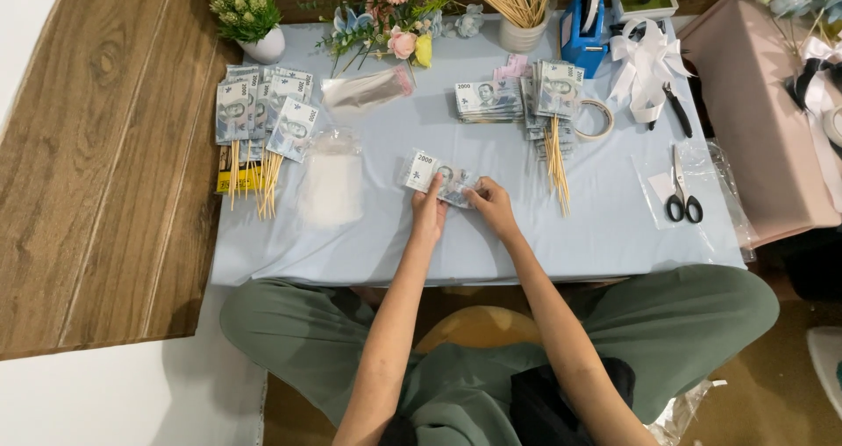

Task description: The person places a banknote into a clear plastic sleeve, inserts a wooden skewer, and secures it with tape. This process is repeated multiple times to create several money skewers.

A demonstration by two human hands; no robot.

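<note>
Your left hand (429, 211) and right hand (491, 205) meet at the middle of the low table (605, 235), which is covered in pale blue cloth. Both hands pinch the same banknote (436, 176), a grey-blue bill that seems to sit in a clear sleeve: left fingers clamp its lower left part, right fingers close on its right end. The note lies nearly flat, just above the cloth. Left of it, a stack of clear plastic sleeves (331, 183) rests near your left hand. Further left, a fan of banknotes on wooden skewers (263, 117) lies at the table edge. Behind your right hand, a flat stack of banknotes (488, 100) sits beside another bundle of skewered notes (554, 104), sticks pointing toward you. Black-handled scissors (681, 187) lie well to the right. A blue tape dispenser (583, 25), white ribbon bow (647, 64) and cup of skewers (519, 7) stand along the far edge.
</note>
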